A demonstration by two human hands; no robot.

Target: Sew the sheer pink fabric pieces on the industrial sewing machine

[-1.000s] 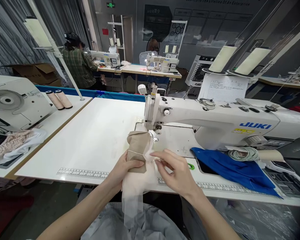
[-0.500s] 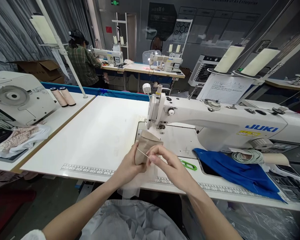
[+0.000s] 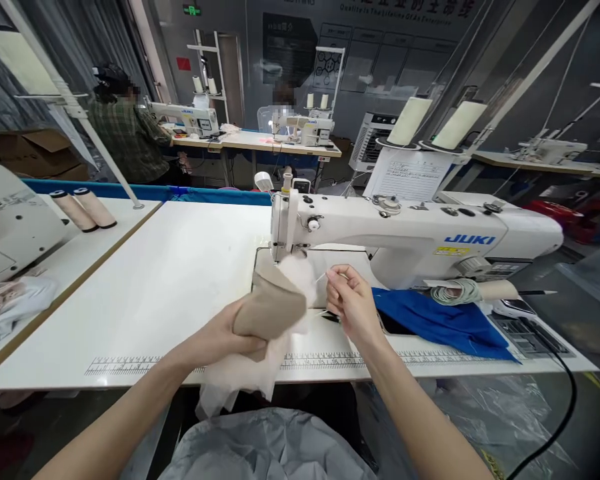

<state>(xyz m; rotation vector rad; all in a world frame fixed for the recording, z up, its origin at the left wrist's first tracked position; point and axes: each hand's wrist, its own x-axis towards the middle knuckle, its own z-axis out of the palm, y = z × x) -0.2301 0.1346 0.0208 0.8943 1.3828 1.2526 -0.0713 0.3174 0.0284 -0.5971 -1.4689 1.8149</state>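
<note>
My left hand [image 3: 227, 337] is closed round a folded beige fabric piece [image 3: 275, 308], held above the table in front of the sewing machine [image 3: 340, 223]. Sheer pale fabric [image 3: 237, 381] hangs below that hand, and a blurred pale part shows behind the beige piece. My right hand [image 3: 350, 300] pinches a thin white cord [image 3: 321, 277] between thumb and fingertips, to the right of the beige piece. Where the cord's other end goes is hard to make out through the blur.
Blue cloth [image 3: 445, 325] lies right of my right hand, with a coil of pale cord [image 3: 455, 291] behind it. A printed ruler [image 3: 310, 362] runs along the table's front edge. Two thread cones [image 3: 95, 208] stand at left. Another person [image 3: 125, 127] sits at a machine beyond.
My hands have moved apart: the right has drawn the white cord away to the right and up, the left has shifted left with the beige fabric. The camera view has turned rightward.
</note>
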